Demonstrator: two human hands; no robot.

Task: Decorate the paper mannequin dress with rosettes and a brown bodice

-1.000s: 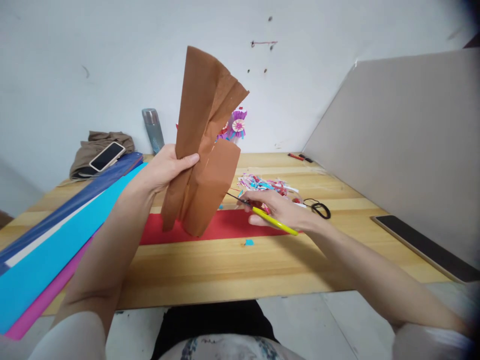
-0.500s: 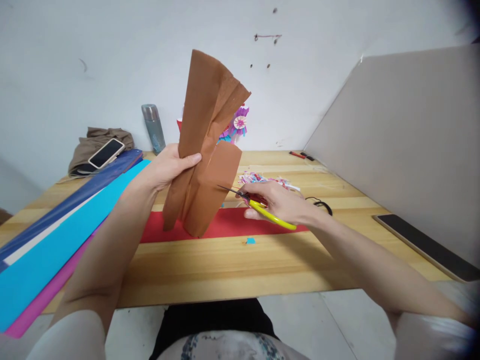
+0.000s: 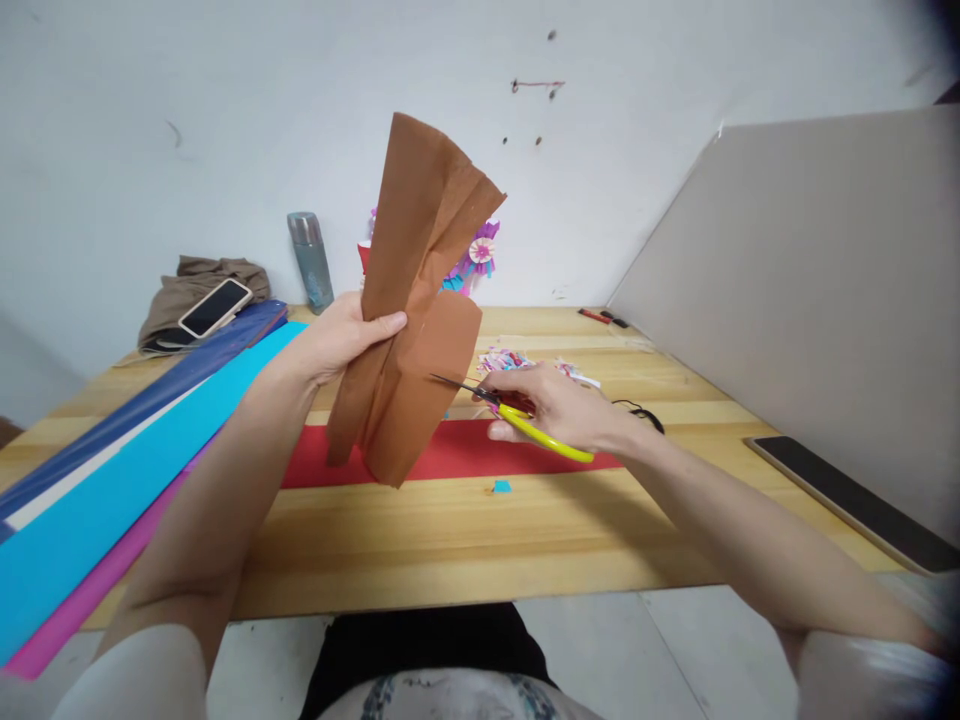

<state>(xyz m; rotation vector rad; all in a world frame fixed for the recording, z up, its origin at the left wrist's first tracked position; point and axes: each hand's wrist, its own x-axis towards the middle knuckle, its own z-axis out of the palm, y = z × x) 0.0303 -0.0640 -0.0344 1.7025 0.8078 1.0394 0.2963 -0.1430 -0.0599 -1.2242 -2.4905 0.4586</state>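
Observation:
My left hand (image 3: 349, 335) grips a sheet of brown crepe paper (image 3: 420, 230), folded and creased, its thumb pressed on the near face. The paper stands upright and fans out at the top, above the table. In my right hand (image 3: 551, 405) is a pair of scissors with yellow handles (image 3: 544, 436). Their dark blades point left, the tips in front of the lower right part of the brown paper; whether they touch it I cannot tell. Below both hands lies a red paper strip (image 3: 480, 448) across the wooden table.
Blue (image 3: 142, 440) and magenta paper (image 3: 112, 570) lie at the left, near a phone (image 3: 215, 307) on brown cloth. A bottle (image 3: 310, 260) stands at the wall. Paper scraps (image 3: 506, 360) lie behind my right hand. A dark tablet-like slab (image 3: 847, 500) rests at the right.
Both hands keep their grips on the brown paper and the scissors. The paper's lower right flap has tilted slightly, and the whole view has shifted a little.

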